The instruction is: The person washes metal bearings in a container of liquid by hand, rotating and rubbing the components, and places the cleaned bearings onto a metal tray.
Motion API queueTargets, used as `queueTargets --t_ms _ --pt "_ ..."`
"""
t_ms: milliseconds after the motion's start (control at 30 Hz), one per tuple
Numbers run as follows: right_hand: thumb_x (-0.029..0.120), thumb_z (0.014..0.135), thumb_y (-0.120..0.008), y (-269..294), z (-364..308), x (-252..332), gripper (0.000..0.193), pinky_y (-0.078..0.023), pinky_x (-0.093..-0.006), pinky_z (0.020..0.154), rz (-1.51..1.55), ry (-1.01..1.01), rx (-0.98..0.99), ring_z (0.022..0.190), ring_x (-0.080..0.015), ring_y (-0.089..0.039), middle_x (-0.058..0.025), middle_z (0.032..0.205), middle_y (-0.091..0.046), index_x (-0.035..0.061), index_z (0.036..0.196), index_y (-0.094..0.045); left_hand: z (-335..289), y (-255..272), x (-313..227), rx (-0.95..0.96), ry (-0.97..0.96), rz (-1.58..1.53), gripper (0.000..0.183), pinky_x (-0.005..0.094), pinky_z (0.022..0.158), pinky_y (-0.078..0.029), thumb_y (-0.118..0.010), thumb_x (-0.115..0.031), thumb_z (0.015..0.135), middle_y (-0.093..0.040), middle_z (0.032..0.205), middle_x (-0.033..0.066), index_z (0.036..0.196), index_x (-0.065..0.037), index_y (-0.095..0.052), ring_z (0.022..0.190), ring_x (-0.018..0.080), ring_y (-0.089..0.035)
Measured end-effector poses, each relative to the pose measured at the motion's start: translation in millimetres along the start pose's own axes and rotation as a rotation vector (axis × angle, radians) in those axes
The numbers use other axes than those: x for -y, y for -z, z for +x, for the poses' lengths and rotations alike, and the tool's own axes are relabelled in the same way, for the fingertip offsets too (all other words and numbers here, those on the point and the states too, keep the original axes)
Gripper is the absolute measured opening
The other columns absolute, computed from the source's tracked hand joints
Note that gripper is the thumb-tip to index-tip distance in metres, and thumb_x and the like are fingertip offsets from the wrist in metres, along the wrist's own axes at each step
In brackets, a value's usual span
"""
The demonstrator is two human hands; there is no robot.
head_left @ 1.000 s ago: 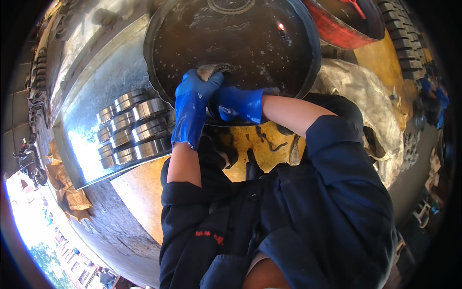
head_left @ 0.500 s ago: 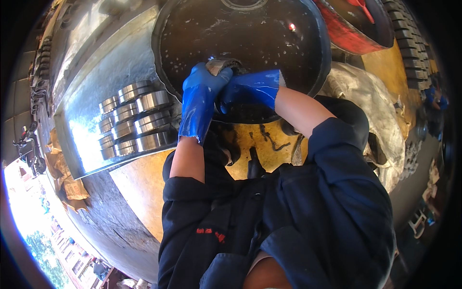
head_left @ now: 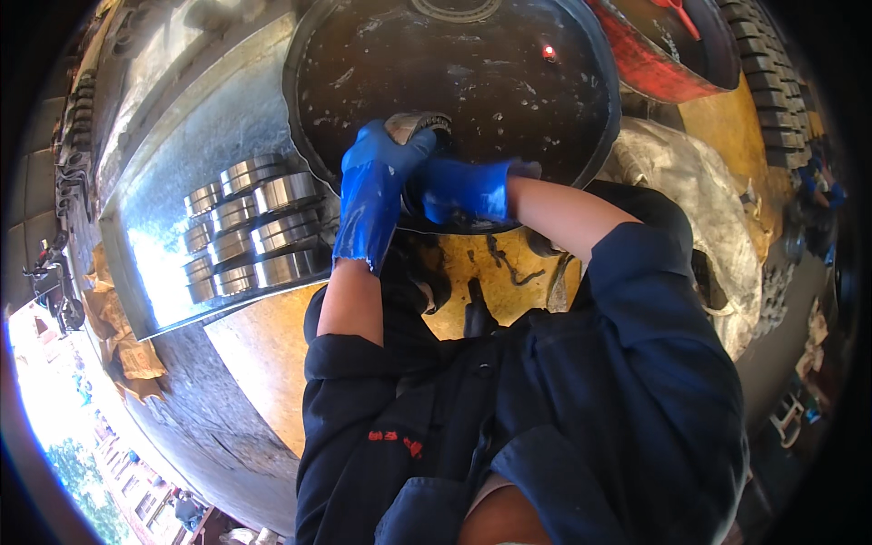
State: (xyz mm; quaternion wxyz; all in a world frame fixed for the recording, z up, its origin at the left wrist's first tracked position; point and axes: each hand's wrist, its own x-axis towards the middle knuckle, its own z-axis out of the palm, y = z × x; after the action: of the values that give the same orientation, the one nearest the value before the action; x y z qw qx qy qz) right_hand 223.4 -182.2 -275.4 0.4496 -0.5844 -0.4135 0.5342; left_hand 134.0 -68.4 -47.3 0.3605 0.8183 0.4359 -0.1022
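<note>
My left hand (head_left: 380,154), in a long blue rubber glove, is wrapped around a metal roller bearing (head_left: 418,123), with rollers showing along its far right edge. The bearing is held tilted over a wide round tub (head_left: 292,107) of dark liquid, near its close edge. My right hand (head_left: 450,189), gloved the same way, is just below and to the right of the bearing. Its fingers are hidden behind the left glove and the tub's shadow. Another ring-shaped part (head_left: 457,13) shows at the tub's far side.
On the left, several shiny metal rings (head_left: 234,213) stand stacked in rows on a metal-topped table (head_left: 154,236). A red basin (head_left: 649,68) with a red-handled tool (head_left: 683,18) stands far right. A pale cloth sack (head_left: 699,200) lies at the right, near a tyre (head_left: 772,82).
My right hand has shifted down and left, closer to the tub's near edge. The bearing has turned a little in my left hand, showing more rollers. Bubbles on the liquid have moved.
</note>
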Motion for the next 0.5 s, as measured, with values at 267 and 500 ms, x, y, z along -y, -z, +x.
queueTargets --t_ms 267,500 --pt "0.006 0.095 -0.064 -18.6 -18.0 141.7 0.024 -0.054 -0.0361 0.083 0.083 -0.412 0.227 0.097 -0.0204 -0.069 -0.0121 0.102 -0.073 0.0068 0.117 -0.072 -8.5 22.5 20.2 -0.011 0.108 0.001 0.092 0.0442 0.106 -0.052 -0.078 -0.064 0.080 -0.069 0.131 0.0274 0.142 0.001 -0.060 0.124 0.0392 -0.067" --pt "0.001 0.094 -0.068 -61.7 -35.9 183.3 0.028 -0.056 -0.0348 0.085 0.395 -0.151 -0.201 0.099 -0.0228 -0.068 -0.0151 0.113 -0.071 0.0020 0.122 -0.067 -12.4 27.7 31.1 -0.048 0.087 0.048 0.094 0.0442 0.107 -0.051 -0.078 -0.066 0.079 -0.067 0.134 0.0281 0.144 0.000 -0.059 0.126 0.0398 -0.066"
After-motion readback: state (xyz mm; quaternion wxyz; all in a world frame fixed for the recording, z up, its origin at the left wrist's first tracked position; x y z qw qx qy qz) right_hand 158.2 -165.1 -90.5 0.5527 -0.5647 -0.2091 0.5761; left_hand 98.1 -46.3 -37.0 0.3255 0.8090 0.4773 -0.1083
